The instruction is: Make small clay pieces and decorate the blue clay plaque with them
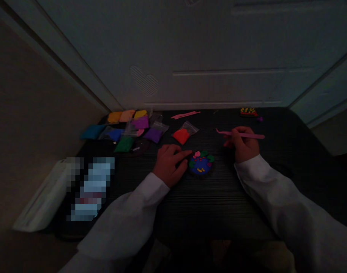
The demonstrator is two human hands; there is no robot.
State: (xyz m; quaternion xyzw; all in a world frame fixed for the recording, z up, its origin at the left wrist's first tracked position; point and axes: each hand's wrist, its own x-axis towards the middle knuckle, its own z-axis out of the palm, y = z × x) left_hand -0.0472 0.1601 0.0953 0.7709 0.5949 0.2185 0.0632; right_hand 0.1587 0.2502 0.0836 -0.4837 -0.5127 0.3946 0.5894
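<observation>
Right, over on the right side the right hand [244,144] has a pink tool [256,136] pinched between thumb and fingers, its bent tip pointing left, held well clear of the round blue clay piece [200,165]. That piece sits mid-table, dressed with green pads, yellow bits and a pink flower [196,154]. And look left: the left hand [170,165] lies with fingers loosely spread, index stretched to the rim near that flower; whether it touches, I can't tell! Just beyond, a bag of red-orange clay [181,135] rests on the dark table [219,204], more colourful bags crowding the far left.
</observation>
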